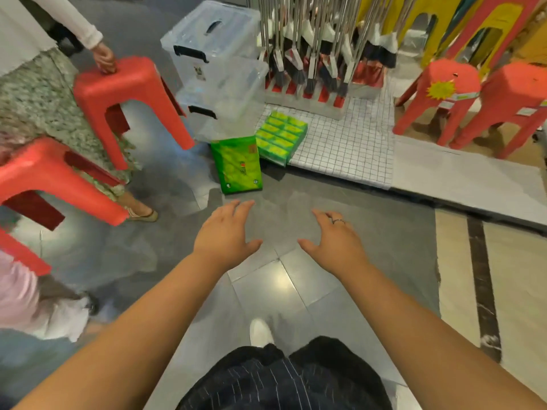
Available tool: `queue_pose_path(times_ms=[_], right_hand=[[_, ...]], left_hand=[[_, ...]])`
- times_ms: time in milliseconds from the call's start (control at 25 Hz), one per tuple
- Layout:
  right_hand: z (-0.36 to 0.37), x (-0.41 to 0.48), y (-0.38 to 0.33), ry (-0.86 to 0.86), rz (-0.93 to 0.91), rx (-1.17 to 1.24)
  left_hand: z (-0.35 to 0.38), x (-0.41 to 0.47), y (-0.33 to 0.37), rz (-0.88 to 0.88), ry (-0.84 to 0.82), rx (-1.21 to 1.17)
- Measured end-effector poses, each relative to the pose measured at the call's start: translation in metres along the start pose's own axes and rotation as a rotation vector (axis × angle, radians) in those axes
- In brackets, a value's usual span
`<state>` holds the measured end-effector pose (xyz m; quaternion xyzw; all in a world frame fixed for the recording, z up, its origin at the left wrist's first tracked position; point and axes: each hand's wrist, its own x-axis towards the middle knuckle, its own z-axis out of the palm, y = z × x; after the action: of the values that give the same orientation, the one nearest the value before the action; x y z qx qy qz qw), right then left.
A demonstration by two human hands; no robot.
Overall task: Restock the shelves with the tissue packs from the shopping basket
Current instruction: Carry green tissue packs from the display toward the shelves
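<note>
A green tissue pack lies tilted on the grey floor against the edge of a low platform. A second green bundle of small tissue packs sits on the platform's white checked sheet, right behind the first. My left hand and my right hand both reach forward over the floor, fingers spread, holding nothing, a short way short of the tilted pack. No shopping basket is in view.
Clear plastic storage boxes are stacked left of the packs. A rack of mops stands behind them. Red plastic stools are at the left, one held by another person's hand; more red stools are at the right.
</note>
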<state>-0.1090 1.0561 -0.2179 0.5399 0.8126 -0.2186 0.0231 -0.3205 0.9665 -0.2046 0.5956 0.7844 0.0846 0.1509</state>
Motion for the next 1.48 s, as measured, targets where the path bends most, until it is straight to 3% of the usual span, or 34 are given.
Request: queue_pose_path(times_ms=[480, 800, 1120, 1280, 1480], right_hand=[[-0.041, 0.352, -0.062, -0.124, -0.152, 0.036], [-0.018, 0.548, -0.102, -0.273, -0.115, 0.09], [0.135, 0.727, -0.115, -0.297, 0.136, 0.292], [0.231, 0.803, -0.1, -0.314, 0.113, 0.275], [0.329, 0.871, -0.064, -0.254, 0.148, 0.362]], left_hand=[[-0.033, 0.293, -0.101, -0.188, -0.023, -0.018], [-0.017, 0.457, -0.185, -0.368, -0.145, -0.148], [0.084, 0.623, -0.333, -0.327, -0.283, -0.192], [0.17, 0.696, -0.392, -0.324, -0.276, -0.179], [0.275, 0.741, -0.45, -0.477, -0.245, -0.182]])
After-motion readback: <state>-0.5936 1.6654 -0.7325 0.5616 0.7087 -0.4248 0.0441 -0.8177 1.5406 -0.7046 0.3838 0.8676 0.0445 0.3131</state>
